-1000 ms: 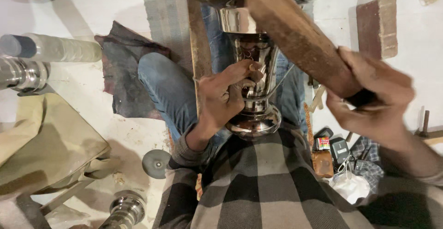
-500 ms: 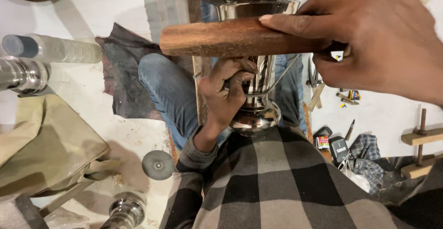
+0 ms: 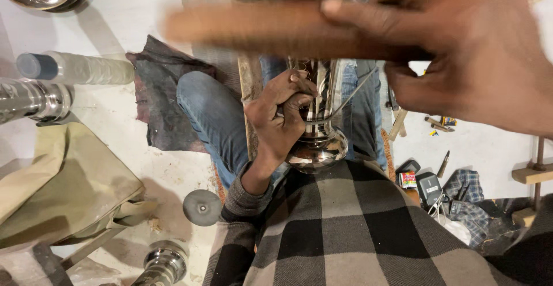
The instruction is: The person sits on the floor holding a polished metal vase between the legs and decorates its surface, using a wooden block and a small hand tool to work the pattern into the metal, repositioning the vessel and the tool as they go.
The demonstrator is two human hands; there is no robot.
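On the floor, seen from above, a person sits with jeans-clad knees apart and a polished metal vase-like vessel (image 3: 319,136) stood upright between them, its rounded base close against the checked sweater (image 3: 357,228). The left hand (image 3: 279,116) is wrapped tight around the vessel's narrow stem, apparently to steady it. The right hand (image 3: 478,55), raised near the camera, is closed on one end of a wooden stick (image 3: 259,27), which lies crosswise and blurred above the vessel's top, well clear of the left hand. It seems held like a mallet. To the left lie a dark rag (image 3: 161,90), a grey disc (image 3: 202,207) and other shiny metal parts (image 3: 31,99); to the right, small tools (image 3: 438,122) are scattered on the pale floor (image 3: 115,9).
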